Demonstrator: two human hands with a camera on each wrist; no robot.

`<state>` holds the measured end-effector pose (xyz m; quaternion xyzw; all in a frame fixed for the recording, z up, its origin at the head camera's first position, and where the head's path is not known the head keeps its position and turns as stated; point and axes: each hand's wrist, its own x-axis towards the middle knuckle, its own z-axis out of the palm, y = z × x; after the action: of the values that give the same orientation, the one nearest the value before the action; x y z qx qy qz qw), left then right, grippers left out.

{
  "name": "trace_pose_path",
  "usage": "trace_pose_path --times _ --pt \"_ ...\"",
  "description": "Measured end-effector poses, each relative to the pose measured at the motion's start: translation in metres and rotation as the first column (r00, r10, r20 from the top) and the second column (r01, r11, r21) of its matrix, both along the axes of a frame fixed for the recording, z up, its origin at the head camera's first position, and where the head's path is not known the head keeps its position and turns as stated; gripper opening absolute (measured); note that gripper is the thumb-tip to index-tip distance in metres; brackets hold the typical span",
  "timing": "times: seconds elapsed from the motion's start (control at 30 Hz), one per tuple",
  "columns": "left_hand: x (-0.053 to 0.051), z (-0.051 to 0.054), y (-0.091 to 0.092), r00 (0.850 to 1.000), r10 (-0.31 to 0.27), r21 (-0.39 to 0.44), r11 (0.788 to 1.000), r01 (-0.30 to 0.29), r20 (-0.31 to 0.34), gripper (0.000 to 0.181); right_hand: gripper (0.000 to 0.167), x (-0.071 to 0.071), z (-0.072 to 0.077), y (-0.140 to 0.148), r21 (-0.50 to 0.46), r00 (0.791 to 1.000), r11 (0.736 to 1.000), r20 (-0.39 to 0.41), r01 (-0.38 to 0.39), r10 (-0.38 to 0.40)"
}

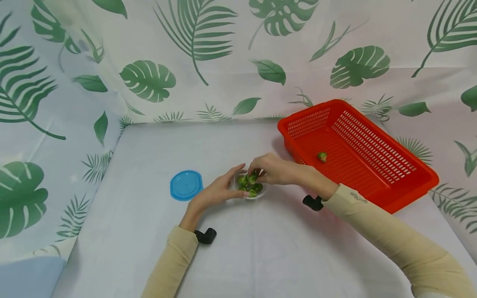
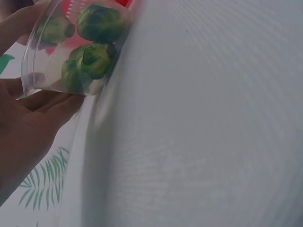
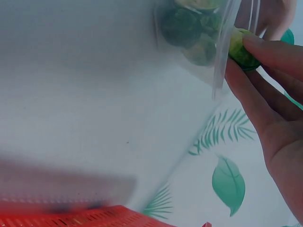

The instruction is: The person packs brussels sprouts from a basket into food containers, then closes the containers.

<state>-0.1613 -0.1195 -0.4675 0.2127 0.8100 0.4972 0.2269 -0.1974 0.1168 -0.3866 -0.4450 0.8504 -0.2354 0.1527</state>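
Observation:
A small clear plastic container with several green Brussels sprouts in it stands on the white-covered table. My left hand holds its left side, thumb on the near side and fingers on the far side. Over the container's opening, my right hand pinches one Brussels sprout between thumb and fingers. In the right wrist view that sprout is at the rim, above the others. Left of the left hand, a blue lid lies flat on the table.
A red perforated plastic basket stands at the right, close to my right forearm. One loose Brussels sprout lies inside it. Leaf-printed cloth hangs behind and beside the table. Each wrist wears a black camera mount.

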Motion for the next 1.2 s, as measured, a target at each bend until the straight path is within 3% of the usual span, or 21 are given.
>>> trace_pose_path --times 0.23,0.47,0.87,1.2 --pt "0.000 0.002 0.002 1.000 0.012 -0.007 1.000 -0.012 0.019 0.094 0.023 0.000 -0.006 -0.006 -0.011 0.998 0.999 -0.041 -0.038 0.037" --pt "-0.001 0.002 0.005 1.000 0.004 0.010 1.000 -0.004 0.023 0.094 0.022 0.002 -0.014 -0.008 0.035 0.997 0.998 -0.061 -0.054 0.056" --pt "-0.006 0.003 0.006 1.000 -0.007 0.012 1.000 0.007 0.007 0.095 0.021 -0.002 -0.012 -0.004 0.015 0.990 0.995 -0.100 -0.094 0.095" --pt "0.000 0.005 0.003 1.000 0.006 -0.010 1.000 -0.006 0.024 0.095 0.017 -0.007 -0.020 -0.007 0.004 0.991 0.994 -0.075 -0.113 0.113"
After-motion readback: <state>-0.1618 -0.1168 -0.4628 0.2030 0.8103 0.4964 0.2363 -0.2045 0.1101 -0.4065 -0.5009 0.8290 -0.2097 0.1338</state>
